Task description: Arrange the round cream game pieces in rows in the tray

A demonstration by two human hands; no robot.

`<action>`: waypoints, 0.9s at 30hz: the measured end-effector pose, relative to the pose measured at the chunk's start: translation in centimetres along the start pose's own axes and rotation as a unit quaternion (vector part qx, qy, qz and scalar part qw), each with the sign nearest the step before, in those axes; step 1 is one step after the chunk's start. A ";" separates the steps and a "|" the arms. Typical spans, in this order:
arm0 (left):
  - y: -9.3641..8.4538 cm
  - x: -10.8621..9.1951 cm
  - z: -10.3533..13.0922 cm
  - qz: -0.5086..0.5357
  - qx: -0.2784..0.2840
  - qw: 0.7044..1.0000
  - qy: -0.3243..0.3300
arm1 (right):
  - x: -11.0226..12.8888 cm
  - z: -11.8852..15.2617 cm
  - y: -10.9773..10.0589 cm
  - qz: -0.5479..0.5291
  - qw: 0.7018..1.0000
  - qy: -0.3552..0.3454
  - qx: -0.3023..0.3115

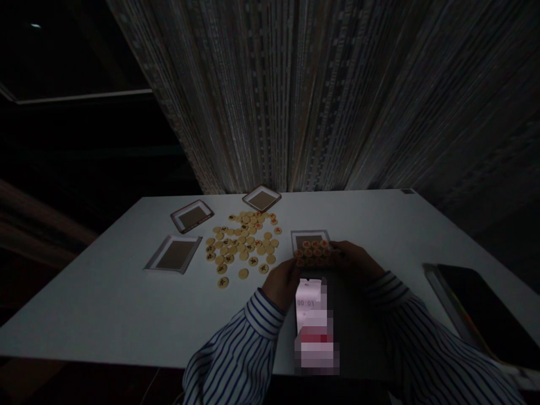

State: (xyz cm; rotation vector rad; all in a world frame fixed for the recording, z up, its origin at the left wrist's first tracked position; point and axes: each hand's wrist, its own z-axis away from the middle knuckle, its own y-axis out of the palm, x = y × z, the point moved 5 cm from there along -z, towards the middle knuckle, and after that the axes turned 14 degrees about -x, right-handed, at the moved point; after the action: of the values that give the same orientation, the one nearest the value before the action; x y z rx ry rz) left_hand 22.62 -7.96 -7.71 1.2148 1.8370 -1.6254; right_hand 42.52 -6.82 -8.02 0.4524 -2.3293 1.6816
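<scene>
A shallow box (298,240) with a pale rim lies in front of me. Rows of round Chinese chess pieces (317,253) with red characters fill its near part. My left hand (282,282) is closed at the box's near left corner, fingertips by the pieces. At the right side my right hand (356,260) is also closed on the box, its fingers partly hidden in the dim light. To the left, loose chess pieces (241,247) lie scattered, some showing black or red characters and others blank side up.
Three more shallow boxes stand left and behind the scattered pieces: a near one (182,239), a middle one (172,215) and a far one (277,195). A lit phone (307,309) lies between my forearms. A dark tablet-like object (485,309) rests at right on the white table (126,315).
</scene>
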 end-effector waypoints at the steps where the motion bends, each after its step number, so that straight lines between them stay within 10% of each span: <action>1: 0.0 0.0 0.0 0.000 0.003 1.000 0.002 | 0.0 0.0 0.0 0.002 1.000 0.000 0.002; 16: -0.4 -0.1 0.3 0.005 -0.008 1.000 -0.004 | 0.4 -0.1 0.1 -0.002 1.000 -0.011 -0.013; 27: -5.7 1.0 3.0 -0.037 -0.187 0.979 0.070 | 2.7 2.2 -2.7 -0.049 0.990 -0.026 -0.131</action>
State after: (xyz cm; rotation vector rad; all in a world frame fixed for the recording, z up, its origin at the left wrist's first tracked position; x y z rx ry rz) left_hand 16.77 -10.07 -5.85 1.1248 2.1740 -1.1789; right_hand 41.02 -10.02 -5.38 0.5525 -2.4755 1.3110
